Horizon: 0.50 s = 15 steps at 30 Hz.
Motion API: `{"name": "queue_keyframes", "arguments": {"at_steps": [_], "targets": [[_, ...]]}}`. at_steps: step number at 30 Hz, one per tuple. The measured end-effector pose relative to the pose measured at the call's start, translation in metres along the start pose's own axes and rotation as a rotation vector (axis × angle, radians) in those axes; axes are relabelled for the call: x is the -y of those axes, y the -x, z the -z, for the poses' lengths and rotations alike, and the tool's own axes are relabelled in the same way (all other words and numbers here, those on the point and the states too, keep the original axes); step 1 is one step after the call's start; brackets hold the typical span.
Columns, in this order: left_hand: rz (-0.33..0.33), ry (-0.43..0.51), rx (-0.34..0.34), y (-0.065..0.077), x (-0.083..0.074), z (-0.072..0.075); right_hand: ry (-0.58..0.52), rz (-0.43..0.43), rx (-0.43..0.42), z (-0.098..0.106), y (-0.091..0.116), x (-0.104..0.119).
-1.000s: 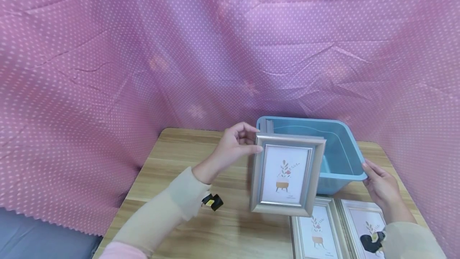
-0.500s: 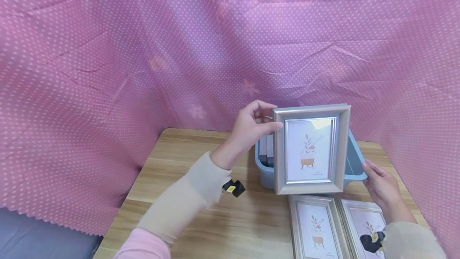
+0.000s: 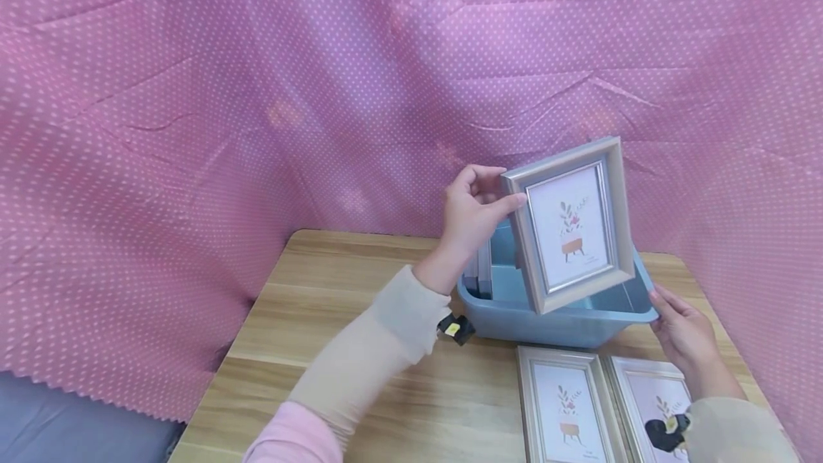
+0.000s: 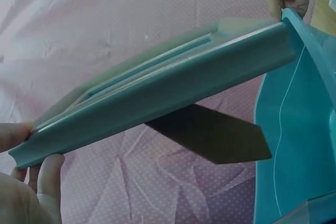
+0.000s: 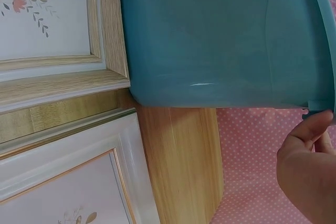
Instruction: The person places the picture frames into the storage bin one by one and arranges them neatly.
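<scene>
My left hand (image 3: pixel 474 209) pinches the upper left edge of a silver picture frame (image 3: pixel 572 227) with a potted-plant print. Tilted, the frame hangs above the blue plastic bin (image 3: pixel 534 327). In the left wrist view, the frame's stand flap (image 4: pixel 215 132) sticks out from its back. With thumb and fingers my right hand (image 3: pixel 688 334) grips the bin's front right rim. Inside the bin, at its left end, frame edges (image 3: pixel 479 274) stand upright. The right wrist view shows the right hand's thumb (image 5: pixel 315 127) on the rim.
Two more picture frames lie face up before the bin, a left one (image 3: pixel 569 406) and a right one (image 3: pixel 649 395) partly behind the right wrist. All stand on a wooden table (image 3: pixel 360 270). A pink dotted cloth (image 3: pixel 386 91) hangs behind and around it.
My left hand has carried the picture frame up and to the right, from the bin's front left to above it, and tilted it. The right hand keeps its place on the rim.
</scene>
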<state>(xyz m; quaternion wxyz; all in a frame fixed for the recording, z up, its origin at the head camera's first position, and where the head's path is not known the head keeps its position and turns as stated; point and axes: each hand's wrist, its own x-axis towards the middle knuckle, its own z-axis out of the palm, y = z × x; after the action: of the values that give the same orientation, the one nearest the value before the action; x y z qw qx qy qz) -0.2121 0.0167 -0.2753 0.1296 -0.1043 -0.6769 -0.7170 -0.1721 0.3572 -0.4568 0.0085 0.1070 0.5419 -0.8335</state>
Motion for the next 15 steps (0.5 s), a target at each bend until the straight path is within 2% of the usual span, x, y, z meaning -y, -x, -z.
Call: {"name": "queue_keyframes", "arguments": {"at_steps": [9, 15], "targets": [[-0.129, -0.101, -0.108, 0.004, 0.019, -0.014, -0.030, -0.006, -0.006, 0.000, -0.001, -0.001], [-0.191, -0.124, -0.180, 0.009, 0.037, -0.024, -0.042, -0.015, -0.019, 0.000, 0.000, 0.000]]}}
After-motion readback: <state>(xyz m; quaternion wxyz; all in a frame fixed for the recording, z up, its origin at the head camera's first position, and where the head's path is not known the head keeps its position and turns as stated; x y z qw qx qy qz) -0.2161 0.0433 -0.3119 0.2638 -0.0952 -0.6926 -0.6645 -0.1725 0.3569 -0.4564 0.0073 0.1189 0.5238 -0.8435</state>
